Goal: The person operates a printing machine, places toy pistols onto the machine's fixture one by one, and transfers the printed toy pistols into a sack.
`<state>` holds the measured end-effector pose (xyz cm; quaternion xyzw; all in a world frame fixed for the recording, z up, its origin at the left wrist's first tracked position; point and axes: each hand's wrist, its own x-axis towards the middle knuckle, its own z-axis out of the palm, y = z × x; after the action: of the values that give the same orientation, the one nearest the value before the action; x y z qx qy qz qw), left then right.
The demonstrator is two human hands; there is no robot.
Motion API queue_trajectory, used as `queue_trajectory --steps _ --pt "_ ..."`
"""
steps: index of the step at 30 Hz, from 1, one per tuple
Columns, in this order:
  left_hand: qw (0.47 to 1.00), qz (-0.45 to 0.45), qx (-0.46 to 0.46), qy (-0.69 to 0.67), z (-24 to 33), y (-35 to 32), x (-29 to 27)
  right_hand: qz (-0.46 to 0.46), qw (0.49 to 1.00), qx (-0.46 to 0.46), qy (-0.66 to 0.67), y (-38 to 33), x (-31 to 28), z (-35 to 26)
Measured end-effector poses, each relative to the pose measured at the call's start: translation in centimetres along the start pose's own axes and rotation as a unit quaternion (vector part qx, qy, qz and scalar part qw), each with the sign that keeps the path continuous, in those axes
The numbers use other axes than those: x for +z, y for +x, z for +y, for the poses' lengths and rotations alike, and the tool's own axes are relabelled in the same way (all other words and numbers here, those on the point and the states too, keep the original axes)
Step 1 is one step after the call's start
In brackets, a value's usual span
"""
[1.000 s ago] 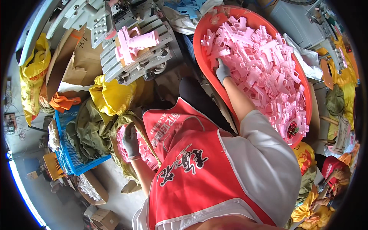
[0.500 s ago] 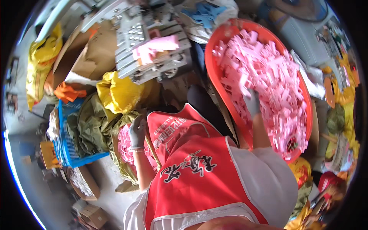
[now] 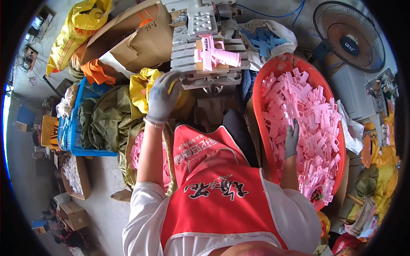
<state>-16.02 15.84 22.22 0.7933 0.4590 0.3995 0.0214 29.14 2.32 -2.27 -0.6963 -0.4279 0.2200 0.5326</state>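
Note:
My left hand [image 3: 163,99], in a grey-white glove, is raised just left of the machine's slatted bed [image 3: 183,64]. Its fingers are apart and nothing shows in them. On the bed's fixture lies a pink plastic toy pistol [image 3: 213,53] with dark print on its side. My right hand [image 3: 291,141], gloved in grey, is low over a heap of pink toy pistol pieces [image 3: 314,128] in a red oval tub [image 3: 257,100]. Its thumb and finger seem to pinch one piece, though this blends into the heap.
Left of my knees, an open woven sack [image 3: 128,158] holds more pink pieces, beside a blue crate [image 3: 77,141] with green cloth. A yellow bag [image 3: 140,91] and cardboard box [image 3: 141,47] stand near the machine. Back right are a sack of blue pieces [image 3: 288,32] and a fan [image 3: 350,42].
My left hand has risen from the sack of pink pieces toward the machine. My right hand stays over the tub. The whole view has shifted, bringing the fan more fully into sight.

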Motion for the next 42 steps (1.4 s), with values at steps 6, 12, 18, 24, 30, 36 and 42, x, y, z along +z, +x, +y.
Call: queue_trajectory --steps 6,12,18,24,30,36,42 --pt "0.997 -0.022 0.07 -0.034 -1.6 6.9 3.6 -0.04 0.992 0.005 0.119 -0.5 1.2 -4.8" --pt "0.994 -0.017 0.024 -0.106 -1.0 7.3 3.0 -0.072 0.98 -0.031 0.184 1.3 2.7 -13.0" --pt "0.988 0.102 -0.097 -0.068 -2.6 -2.3 -1.1 -0.175 0.933 -0.288 0.127 6.4 9.1 -23.7" --pt "0.94 0.163 -0.297 -0.045 -7.8 -17.1 -5.1 -0.153 0.839 -0.519 -0.062 11.1 14.9 -28.7" --pt "0.867 0.205 -0.453 -0.031 -7.6 -26.6 -7.0 -0.17 0.764 -0.575 -0.236 11.6 15.2 -30.9" --pt "0.862 0.185 -0.472 0.024 -8.1 -27.1 -6.0 -0.178 0.674 -0.65 -0.302 11.0 13.3 -32.5" --pt "0.851 0.183 -0.492 0.018 -11.0 -33.3 -6.6 -0.167 0.822 -0.507 -0.199 9.0 8.6 -26.0"
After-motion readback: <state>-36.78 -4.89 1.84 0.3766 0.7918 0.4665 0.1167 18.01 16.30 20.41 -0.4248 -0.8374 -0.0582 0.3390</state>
